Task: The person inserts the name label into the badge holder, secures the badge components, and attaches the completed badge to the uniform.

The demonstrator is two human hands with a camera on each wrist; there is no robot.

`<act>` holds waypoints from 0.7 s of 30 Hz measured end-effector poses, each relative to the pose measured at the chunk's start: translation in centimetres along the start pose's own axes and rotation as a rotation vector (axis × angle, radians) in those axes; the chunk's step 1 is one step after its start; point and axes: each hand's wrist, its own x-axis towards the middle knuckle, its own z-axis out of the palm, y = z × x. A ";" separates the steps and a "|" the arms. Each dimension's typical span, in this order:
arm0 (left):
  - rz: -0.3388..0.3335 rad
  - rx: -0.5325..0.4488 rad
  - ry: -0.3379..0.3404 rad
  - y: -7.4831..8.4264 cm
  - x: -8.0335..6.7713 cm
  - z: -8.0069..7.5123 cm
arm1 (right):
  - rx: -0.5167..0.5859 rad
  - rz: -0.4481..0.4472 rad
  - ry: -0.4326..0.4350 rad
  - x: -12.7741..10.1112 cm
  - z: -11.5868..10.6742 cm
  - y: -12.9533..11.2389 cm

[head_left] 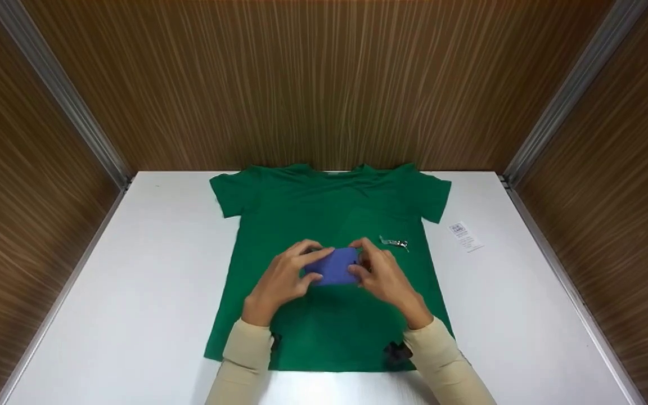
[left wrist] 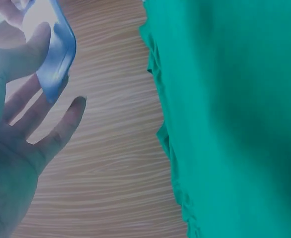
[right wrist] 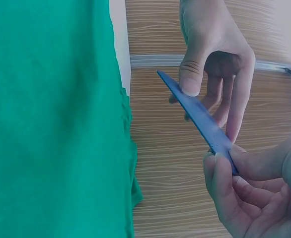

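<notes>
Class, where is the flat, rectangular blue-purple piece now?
In the head view, the piece is over the middle of the green fabric T-shirt, held between left hand and right hand, left of a small silvery item.

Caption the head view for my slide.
A left hand and right hand hold a flat purple rectangular object over a green fabric T-shirt on a white table.

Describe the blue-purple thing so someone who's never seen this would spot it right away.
Find the green shirt spread on the white table. Over its middle, the left hand and right hand hold the flat blue-purple thing between them. Unlike the white tag and small shiny piece lying nearby, it's blue-purple and held up.
</notes>
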 end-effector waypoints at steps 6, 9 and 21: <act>-0.001 -0.030 0.038 -0.6 -0.1 -0.4 | -0.031 -0.039 0.015 0.0 -0.2 0.3; -0.012 -0.052 0.050 -0.7 -0.1 -0.5 | -0.033 -0.041 0.022 0.0 -0.4 0.5; -0.062 -0.178 0.074 -0.3 0.0 -0.5 | 0.029 -0.062 0.033 0.2 -0.4 0.8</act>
